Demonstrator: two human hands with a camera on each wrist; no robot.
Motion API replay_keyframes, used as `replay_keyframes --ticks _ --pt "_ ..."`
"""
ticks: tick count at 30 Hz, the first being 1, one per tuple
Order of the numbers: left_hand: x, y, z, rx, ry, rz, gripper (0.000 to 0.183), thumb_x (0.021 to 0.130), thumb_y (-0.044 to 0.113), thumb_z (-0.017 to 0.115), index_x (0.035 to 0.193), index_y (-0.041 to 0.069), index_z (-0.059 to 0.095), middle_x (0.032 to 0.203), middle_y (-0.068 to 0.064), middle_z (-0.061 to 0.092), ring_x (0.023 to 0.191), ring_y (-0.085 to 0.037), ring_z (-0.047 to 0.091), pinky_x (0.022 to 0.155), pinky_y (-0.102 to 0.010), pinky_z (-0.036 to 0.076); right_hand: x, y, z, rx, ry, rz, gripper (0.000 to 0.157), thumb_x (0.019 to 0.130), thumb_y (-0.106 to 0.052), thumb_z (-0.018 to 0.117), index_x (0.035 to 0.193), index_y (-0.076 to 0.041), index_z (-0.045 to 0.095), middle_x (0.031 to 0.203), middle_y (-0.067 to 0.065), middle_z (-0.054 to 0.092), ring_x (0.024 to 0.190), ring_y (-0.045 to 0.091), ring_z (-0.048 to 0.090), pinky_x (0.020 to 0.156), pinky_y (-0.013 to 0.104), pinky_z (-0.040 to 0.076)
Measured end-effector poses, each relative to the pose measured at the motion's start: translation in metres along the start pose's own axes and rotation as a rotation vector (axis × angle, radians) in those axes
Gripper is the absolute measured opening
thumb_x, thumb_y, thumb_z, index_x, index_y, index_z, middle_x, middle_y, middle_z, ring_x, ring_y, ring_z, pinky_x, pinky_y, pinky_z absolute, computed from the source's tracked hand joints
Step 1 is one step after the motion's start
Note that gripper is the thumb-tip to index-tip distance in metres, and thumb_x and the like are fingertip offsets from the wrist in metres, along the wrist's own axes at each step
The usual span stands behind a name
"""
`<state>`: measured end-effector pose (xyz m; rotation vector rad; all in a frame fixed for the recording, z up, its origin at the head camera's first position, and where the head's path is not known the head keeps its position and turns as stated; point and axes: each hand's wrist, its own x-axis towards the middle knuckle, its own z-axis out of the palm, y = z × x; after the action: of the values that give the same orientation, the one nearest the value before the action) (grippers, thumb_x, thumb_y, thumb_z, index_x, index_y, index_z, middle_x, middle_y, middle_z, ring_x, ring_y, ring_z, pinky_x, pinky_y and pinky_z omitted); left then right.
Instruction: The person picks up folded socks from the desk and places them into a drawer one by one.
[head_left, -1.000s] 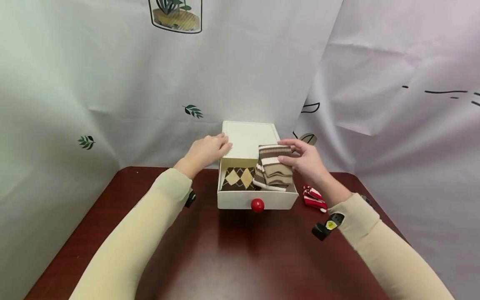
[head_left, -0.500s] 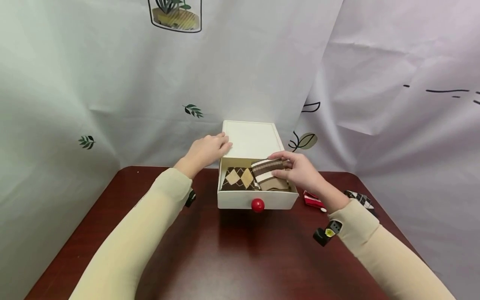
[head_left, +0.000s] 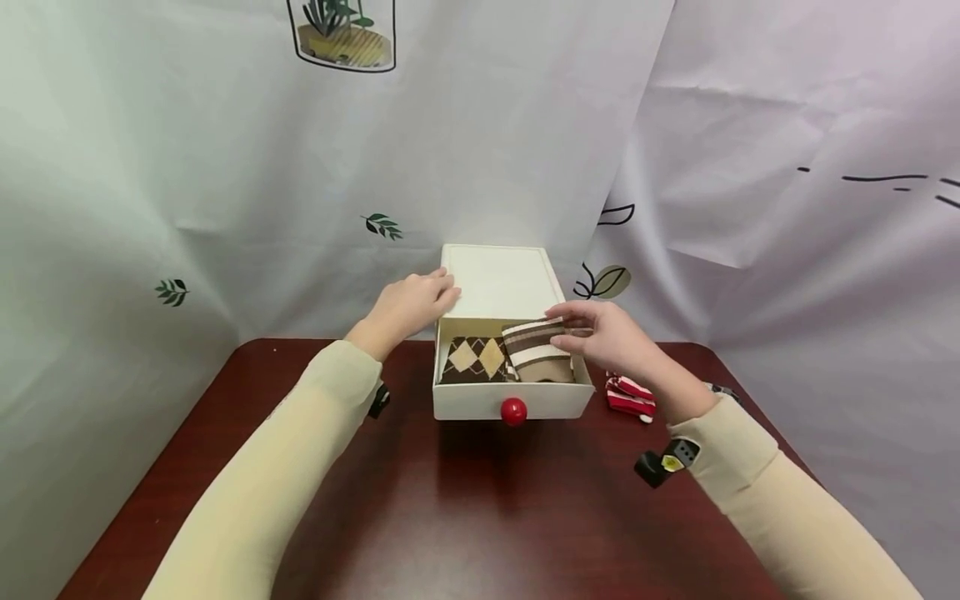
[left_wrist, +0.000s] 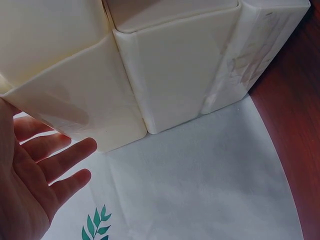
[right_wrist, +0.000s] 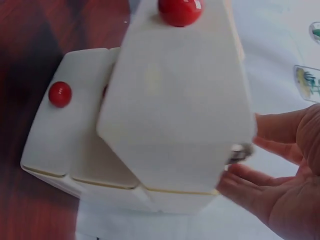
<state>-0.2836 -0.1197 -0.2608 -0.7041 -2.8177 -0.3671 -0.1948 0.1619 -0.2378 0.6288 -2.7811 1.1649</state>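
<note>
A white drawer (head_left: 472,402) with a red knob (head_left: 513,411) stands pulled out of a white cabinet (head_left: 502,279). Inside it, on the left, lie folded argyle socks (head_left: 477,358) in brown and tan. Folded brown, white and tan striped socks (head_left: 542,353) lie on its right side. My right hand (head_left: 611,333) is at the striped socks' right edge, thumb and fingers apart; a blurred bit of sock shows between them in the right wrist view. My left hand (head_left: 408,304) rests its fingertips on the cabinet top's left edge, the fingers (left_wrist: 67,160) spread along its side.
Red and white striped socks (head_left: 630,398) lie on the dark red table (head_left: 480,508) right of the drawer. Part of a dark patterned item (head_left: 722,390) shows behind my right wrist. Lower drawers with red knobs (right_wrist: 60,94) are closed. A white printed cloth (head_left: 300,167) hangs behind.
My right hand has lowered the striped socks into the drawer's right side, then shifted slightly right, away from them. The left hand has stayed on the cabinet.
</note>
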Motion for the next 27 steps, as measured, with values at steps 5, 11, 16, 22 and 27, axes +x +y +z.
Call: replay_keyframes --ticks 5,11,16,22,27 --pt "-0.001 -0.002 -0.001 0.003 0.008 -0.008 0.034 0.099 0.040 0.034 0.085 0.014 0.051 0.142 -0.013 0.040 0.103 -0.042 0.057 0.058 -0.040 0.043 -0.005 -0.004 -0.003 -0.053 0.015 -0.107 0.033 0.088 -0.014 0.064 0.120 -0.005 0.062 0.116 0.013 0.062 0.098 0.027 0.064 0.079 0.039 0.051" --pt "-0.003 -0.002 -0.001 -0.001 -0.005 -0.009 0.034 0.099 0.039 0.033 0.090 0.013 0.053 0.143 -0.014 0.038 0.099 -0.043 0.058 0.058 -0.041 0.044 -0.004 -0.003 0.010 -0.246 -0.154 -0.162 0.041 0.095 -0.032 0.054 0.132 -0.014 0.053 0.115 0.005 0.064 0.100 0.019 0.063 0.083 0.041 0.048" --pt "-0.003 -0.003 0.003 -0.007 -0.003 -0.005 0.036 0.099 0.040 0.033 0.096 0.013 0.056 0.143 -0.013 0.039 0.101 -0.043 0.057 0.058 -0.040 0.045 -0.001 -0.003 0.019 -0.310 -0.258 -0.133 0.048 0.097 -0.042 0.044 0.137 -0.016 0.046 0.121 0.007 0.061 0.108 0.023 0.058 0.089 0.044 0.044" --pt "-0.002 -0.002 0.003 -0.012 0.011 -0.004 0.035 0.099 0.040 0.033 0.086 0.013 0.052 0.142 -0.012 0.040 0.101 -0.042 0.058 0.056 -0.039 0.043 -0.008 -0.006 0.020 -0.340 -0.254 -0.179 0.051 0.095 -0.044 0.048 0.138 -0.017 0.046 0.125 0.005 0.058 0.112 0.021 0.056 0.092 0.043 0.043" --pt "0.000 -0.001 0.002 -0.017 0.018 0.000 0.036 0.098 0.040 0.032 0.079 0.013 0.047 0.142 -0.012 0.040 0.095 -0.041 0.059 0.053 -0.036 0.039 -0.028 -0.012 0.026 -0.449 -0.085 -0.427 0.056 0.089 -0.038 0.061 0.134 -0.008 0.049 0.128 0.006 0.056 0.118 0.021 0.050 0.104 0.046 0.029"
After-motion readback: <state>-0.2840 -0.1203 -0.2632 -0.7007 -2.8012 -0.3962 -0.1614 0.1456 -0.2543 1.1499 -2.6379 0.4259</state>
